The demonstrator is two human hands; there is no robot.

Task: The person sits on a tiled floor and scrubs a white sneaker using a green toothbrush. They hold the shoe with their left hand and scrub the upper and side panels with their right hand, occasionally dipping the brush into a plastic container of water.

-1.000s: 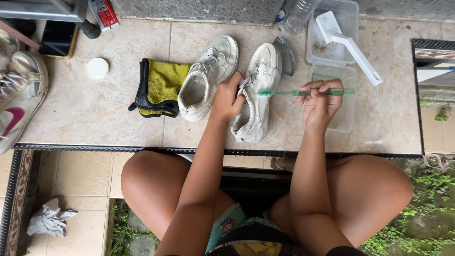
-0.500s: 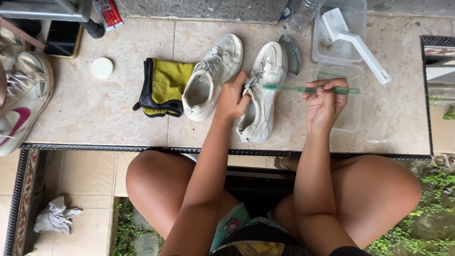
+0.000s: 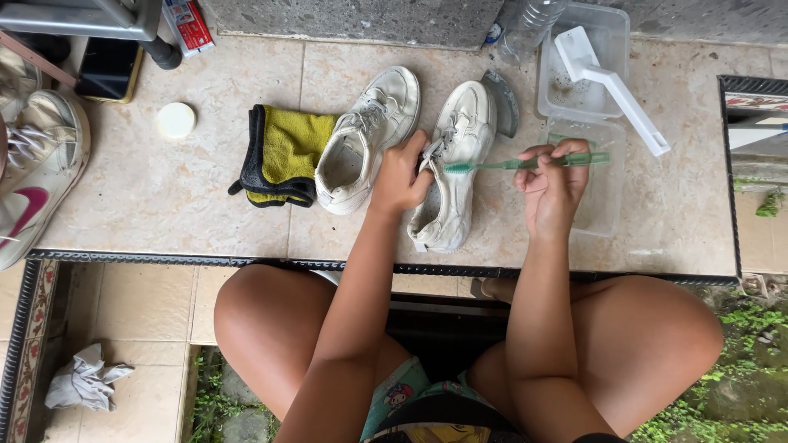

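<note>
A worn white sneaker (image 3: pixel 453 168) is lain on its side on the beige tiled surface (image 3: pixel 148 189), toe pointing away from the person. It is steadied by the left hand (image 3: pixel 400 174), whose fingers are curled shut around the shoe's laced middle. A green toothbrush (image 3: pixel 525 163) is gripped in the right hand (image 3: pixel 552 184), the fingers pinched closed on its handle; the brush is held level, with its bristle end touching the sneaker near the laces.

A second white sneaker (image 3: pixel 365 139) is set just to the left of the first, opening upward, and a folded yellow and black cloth (image 3: pixel 281 156) is placed beside it. A small round pale lid (image 3: pixel 176 120) is seen further left. At the left edge, another pale shoe with a pink curved mark (image 3: pixel 37 176) is partly shown.

Beyond the right hand, a clear rectangular plastic tub (image 3: pixel 611 49) is placed near the wall, with a white long-handled brush (image 3: pixel 611 86) laid across it. A flat clear lid (image 3: pixel 603 193) is lain under the right hand. A clear plastic bottle (image 3: pixel 533 20) is stood beside the tub. At the upper left, a small red and white box (image 3: pixel 189 26) is lain near a grey metal leg (image 3: pixel 139 33), beside a dark phone (image 3: pixel 111 70); its print cannot be made out. A crumpled white rag (image 3: pixel 82 379) is seen on the lower floor.
</note>
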